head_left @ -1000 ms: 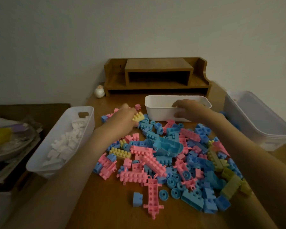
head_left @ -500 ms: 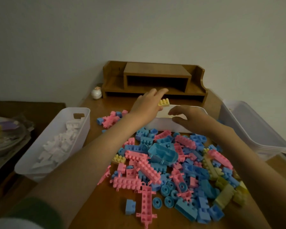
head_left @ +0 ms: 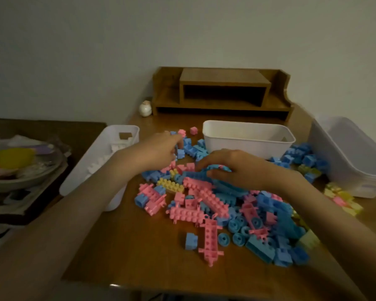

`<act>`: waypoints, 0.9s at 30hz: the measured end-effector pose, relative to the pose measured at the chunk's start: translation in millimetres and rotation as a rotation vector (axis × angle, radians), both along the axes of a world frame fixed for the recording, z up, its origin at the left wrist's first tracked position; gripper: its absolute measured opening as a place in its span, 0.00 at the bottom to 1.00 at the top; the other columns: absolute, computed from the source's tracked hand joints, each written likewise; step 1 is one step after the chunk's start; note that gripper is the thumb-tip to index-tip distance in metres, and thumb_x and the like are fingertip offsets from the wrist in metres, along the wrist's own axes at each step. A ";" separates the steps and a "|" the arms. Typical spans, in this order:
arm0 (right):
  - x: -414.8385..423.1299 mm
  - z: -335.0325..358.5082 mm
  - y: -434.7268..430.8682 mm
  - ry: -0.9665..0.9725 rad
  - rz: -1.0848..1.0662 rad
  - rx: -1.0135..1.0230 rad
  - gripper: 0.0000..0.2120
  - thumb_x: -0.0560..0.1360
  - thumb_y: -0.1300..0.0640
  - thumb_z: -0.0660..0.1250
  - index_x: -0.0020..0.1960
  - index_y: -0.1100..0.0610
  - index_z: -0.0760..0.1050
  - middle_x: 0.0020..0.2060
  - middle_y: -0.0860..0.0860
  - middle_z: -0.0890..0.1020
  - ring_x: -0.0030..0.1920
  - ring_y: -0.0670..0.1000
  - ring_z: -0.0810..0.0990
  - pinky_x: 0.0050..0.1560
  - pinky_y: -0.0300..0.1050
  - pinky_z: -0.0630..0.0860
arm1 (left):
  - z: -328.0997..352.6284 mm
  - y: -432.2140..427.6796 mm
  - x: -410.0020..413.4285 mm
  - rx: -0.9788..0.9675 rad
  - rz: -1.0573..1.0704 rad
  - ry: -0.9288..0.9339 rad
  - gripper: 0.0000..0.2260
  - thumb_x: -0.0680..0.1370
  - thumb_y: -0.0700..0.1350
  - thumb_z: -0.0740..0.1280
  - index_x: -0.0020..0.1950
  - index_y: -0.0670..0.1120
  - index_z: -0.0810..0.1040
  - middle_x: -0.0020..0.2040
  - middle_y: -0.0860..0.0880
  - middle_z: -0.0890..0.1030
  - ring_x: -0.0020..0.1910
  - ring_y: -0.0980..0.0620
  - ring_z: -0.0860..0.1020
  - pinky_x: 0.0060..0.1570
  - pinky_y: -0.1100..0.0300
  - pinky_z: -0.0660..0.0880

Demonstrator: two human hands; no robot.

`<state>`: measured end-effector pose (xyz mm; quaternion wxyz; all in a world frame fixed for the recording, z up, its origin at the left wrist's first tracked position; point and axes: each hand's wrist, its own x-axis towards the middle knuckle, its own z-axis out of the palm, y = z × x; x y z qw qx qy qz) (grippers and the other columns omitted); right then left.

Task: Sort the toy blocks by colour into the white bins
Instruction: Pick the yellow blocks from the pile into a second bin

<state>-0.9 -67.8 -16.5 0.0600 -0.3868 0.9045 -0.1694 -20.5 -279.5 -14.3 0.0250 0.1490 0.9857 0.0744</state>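
I see the pile of blocks (head_left: pixel 206 198), pink, blue and yellow, spread over the middle of the wooden surface (head_left: pixel 139 246). The left hand (head_left: pixel 159 151) is at the pile's far left edge, its fingers (head_left: pixel 176 139) among small blue and pink pieces. Blur keeps me from telling whether they grip anything. The right hand (head_left: pixel 239 168) lies on top of the pile, fingers curled down over a big blue piece (head_left: pixel 195 174); I cannot tell if they hold it.

Just behind that hand stands the middle bin (head_left: pixel 237 146). The left bin (head_left: pixel 126 128) holds white blocks (head_left: pixel 115 148) and is partly covered by the left forearm. A pale tub (head_left: pixel 356 168) stands at the right, with blue blocks (head_left: pixel 302 156) between it and the middle bin and yellow blocks (head_left: pixel 343 198) at its near corner. A wooden shelf (head_left: pixel 224 92) and a small round ornament (head_left: pixel 145 108) stand at the back. A bowl (head_left: pixel 20 179) sits off to the left.
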 end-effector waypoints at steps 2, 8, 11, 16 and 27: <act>10.0 -4.7 -8.8 -0.039 0.075 0.012 0.15 0.79 0.57 0.61 0.65 0.47 0.72 0.64 0.44 0.74 0.63 0.44 0.70 0.65 0.39 0.64 | -3.0 -8.8 15.2 -0.099 -0.024 -0.076 0.12 0.77 0.42 0.65 0.60 0.49 0.74 0.54 0.46 0.75 0.53 0.47 0.75 0.52 0.54 0.72; 23.3 -23.2 -18.5 0.043 0.075 0.225 0.15 0.80 0.56 0.57 0.64 0.43 0.70 0.64 0.42 0.70 0.66 0.47 0.63 0.68 0.50 0.53 | -14.0 -14.9 39.7 -0.164 -0.071 -0.100 0.13 0.76 0.52 0.68 0.59 0.54 0.72 0.53 0.50 0.68 0.54 0.51 0.69 0.48 0.57 0.68; 21.4 -22.9 -17.7 0.094 0.026 0.265 0.17 0.79 0.58 0.56 0.65 0.44 0.69 0.64 0.44 0.71 0.66 0.48 0.64 0.68 0.51 0.55 | -20.9 -13.4 42.4 -0.188 -0.043 -0.068 0.14 0.76 0.55 0.67 0.60 0.55 0.74 0.58 0.49 0.67 0.59 0.49 0.66 0.54 0.55 0.68; 20.5 -22.8 -14.7 0.117 -0.036 0.265 0.14 0.80 0.54 0.56 0.64 0.45 0.70 0.62 0.45 0.72 0.63 0.50 0.66 0.66 0.52 0.60 | -31.9 -8.3 47.2 -0.185 -0.033 0.026 0.08 0.75 0.53 0.67 0.51 0.53 0.71 0.57 0.49 0.65 0.60 0.48 0.64 0.57 0.54 0.67; 21.0 -15.7 -10.9 0.091 -0.057 0.168 0.15 0.81 0.57 0.55 0.64 0.50 0.71 0.59 0.49 0.74 0.60 0.49 0.70 0.62 0.46 0.67 | -10.5 -10.3 49.0 0.257 0.120 0.123 0.10 0.77 0.46 0.65 0.49 0.46 0.64 0.37 0.46 0.74 0.35 0.49 0.74 0.30 0.57 0.65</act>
